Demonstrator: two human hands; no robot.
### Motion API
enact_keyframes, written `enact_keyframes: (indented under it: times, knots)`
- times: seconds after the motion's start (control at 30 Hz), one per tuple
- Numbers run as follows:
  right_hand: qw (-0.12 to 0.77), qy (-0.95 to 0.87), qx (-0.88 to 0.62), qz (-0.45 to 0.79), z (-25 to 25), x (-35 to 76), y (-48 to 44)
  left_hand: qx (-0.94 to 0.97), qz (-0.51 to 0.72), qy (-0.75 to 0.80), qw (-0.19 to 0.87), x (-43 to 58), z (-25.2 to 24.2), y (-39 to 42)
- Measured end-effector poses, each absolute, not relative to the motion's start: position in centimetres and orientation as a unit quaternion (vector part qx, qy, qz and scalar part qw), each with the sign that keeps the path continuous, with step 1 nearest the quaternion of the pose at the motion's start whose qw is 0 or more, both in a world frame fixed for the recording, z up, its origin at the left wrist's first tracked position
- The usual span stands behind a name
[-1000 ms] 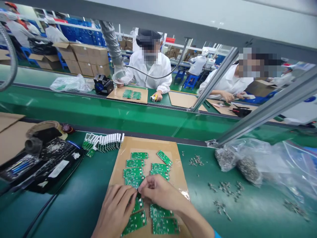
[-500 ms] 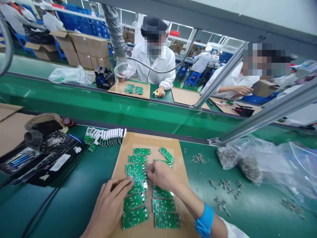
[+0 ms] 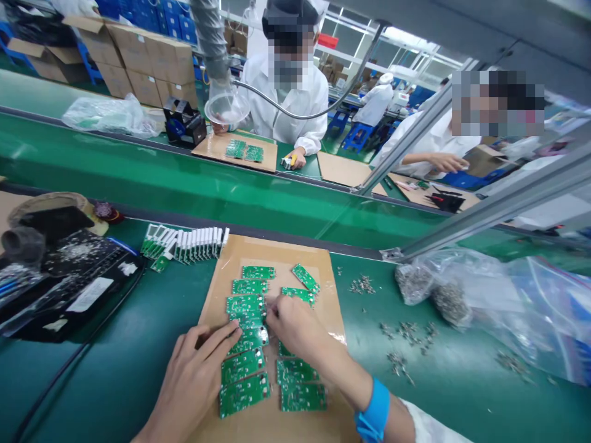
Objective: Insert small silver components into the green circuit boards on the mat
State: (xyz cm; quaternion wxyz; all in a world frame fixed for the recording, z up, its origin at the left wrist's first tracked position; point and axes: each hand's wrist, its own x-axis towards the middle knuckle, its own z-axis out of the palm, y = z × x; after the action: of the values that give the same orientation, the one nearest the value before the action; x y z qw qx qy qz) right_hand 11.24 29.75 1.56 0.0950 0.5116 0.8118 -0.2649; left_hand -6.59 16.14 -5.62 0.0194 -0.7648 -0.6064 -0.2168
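Left hand [image 3: 196, 369] loosely spread, fingertips on a green circuit board [image 3: 255, 338] toward the cardboard sheet's [image 3: 272, 248] left edge, right hand [image 3: 295, 325] curled just beside it, any pinched item hidden, small metal parts [image 3: 362, 285] on the tabletop [image 3: 364, 344] beyond the sheet's right edge.

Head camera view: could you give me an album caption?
Left hand and right hand over two columns of green circuit boards on cardboard, small metallic parts scattered alongside.

Green floor [image 3: 336, 144]; blue stools [image 3: 359, 136] beyond long bench [image 3: 34, 92]; bright windows [image 3: 351, 26].
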Motion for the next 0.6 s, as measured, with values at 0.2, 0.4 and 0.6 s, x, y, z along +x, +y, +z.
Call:
enact_keyframes:
  times: [0.2, 0.4, 0.6]
  knots:
    - [0.085, 0.815, 0.512, -0.259, 2.8, 11.2, 29.8, -0.777, -0.231, -0.585, 0.040, -7.6, -6.9, 16.4]
    - [-0.015, 0.757, 0.621, -0.205, 3.2, 19.3, 34.1, -0.780, -0.261, -0.566, 0.051, -7.8, -6.9, 16.9]
    - [-0.059, 0.714, 0.676, -0.171, -0.7, 24.8, 38.7, -0.774, -0.285, -0.562, 0.057, -7.8, -6.5, 17.2]
